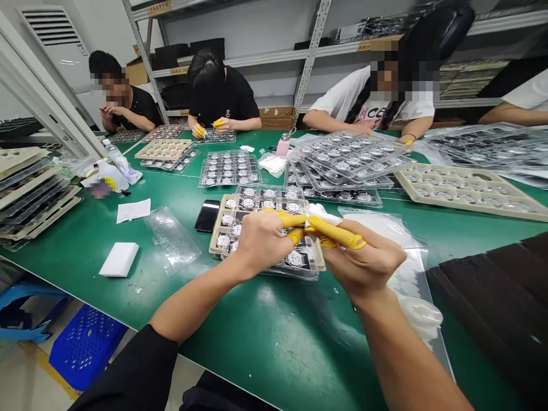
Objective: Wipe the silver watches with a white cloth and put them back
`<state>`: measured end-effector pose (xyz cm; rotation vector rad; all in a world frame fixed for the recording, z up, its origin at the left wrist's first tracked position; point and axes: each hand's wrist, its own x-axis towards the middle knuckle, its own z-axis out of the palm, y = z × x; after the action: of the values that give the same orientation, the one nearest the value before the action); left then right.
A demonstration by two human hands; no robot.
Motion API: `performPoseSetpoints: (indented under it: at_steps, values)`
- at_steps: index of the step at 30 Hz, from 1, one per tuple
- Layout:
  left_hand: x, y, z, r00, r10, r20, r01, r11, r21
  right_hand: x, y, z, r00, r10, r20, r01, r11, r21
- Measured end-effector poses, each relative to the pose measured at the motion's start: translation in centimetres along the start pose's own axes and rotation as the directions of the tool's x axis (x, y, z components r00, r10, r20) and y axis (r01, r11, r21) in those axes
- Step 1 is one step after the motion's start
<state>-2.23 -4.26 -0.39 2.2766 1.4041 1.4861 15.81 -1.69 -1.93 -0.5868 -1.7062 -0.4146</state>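
My left hand (265,242) and my right hand (359,260) meet above the trays, their fingers in yellow finger cots. Both pinch a white cloth (319,214) between them, and whatever lies inside it cannot be seen. Just under my hands sits a clear blister tray (295,260) of round, watch-like metal parts, resting on a beige tray (217,242). My hands hide part of both trays. To the right of my right hand, a clear plastic bag with white contents (379,228) lies on the green work table (274,354).
A black phone (207,215), a white sponge (119,259) and a clear plastic sleeve (172,240) lie left of my hands. Stacked trays (346,162) stand ahead. Several co-workers (218,97) sit across the table before metal shelving (312,51). A blue crate (85,347) sits on the floor.
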Motion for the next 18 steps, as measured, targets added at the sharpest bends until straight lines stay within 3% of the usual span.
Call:
performPoseSetpoints:
  at_steps: [5,9,10,12,14,16,18]
  values:
    - [-0.2,0.3,1.0,0.992,-0.071,-0.100,0.056,0.987,-0.148,-0.3,0.2,0.5,0.961,0.275,-0.020,-0.271,0.956,0.110]
    - [-0.2,0.7,1.2,0.975,-0.190,-0.117,0.138,0.924,-0.356,-0.5,-0.2,1.0,0.801,0.595,0.072,-0.591,0.766,0.253]
    - [-0.2,0.8,1.3,0.967,-0.231,-0.109,0.164,0.889,-0.427,-0.5,-0.2,1.1,0.793,0.605,0.070,-0.600,0.757,0.259]
    - [-0.2,0.9,1.4,0.950,-0.302,-0.079,0.212,0.811,-0.546,-0.7,0.1,1.1,0.852,0.523,0.020,-0.517,0.835,0.189]
    - [-0.3,1.0,1.9,0.928,-0.371,-0.042,0.270,0.743,-0.613,-0.9,0.5,0.9,0.949,0.309,-0.055,-0.309,0.951,0.014]
    - [-0.4,1.0,2.5,0.895,-0.446,0.009,0.334,0.656,-0.676,-1.0,1.0,0.8,0.985,0.155,-0.070,-0.164,0.975,-0.152]
    - [-0.3,0.8,3.0,0.860,-0.506,0.064,0.373,0.540,-0.755,-1.0,1.0,0.7,0.960,0.264,-0.090,-0.276,0.949,-0.156]
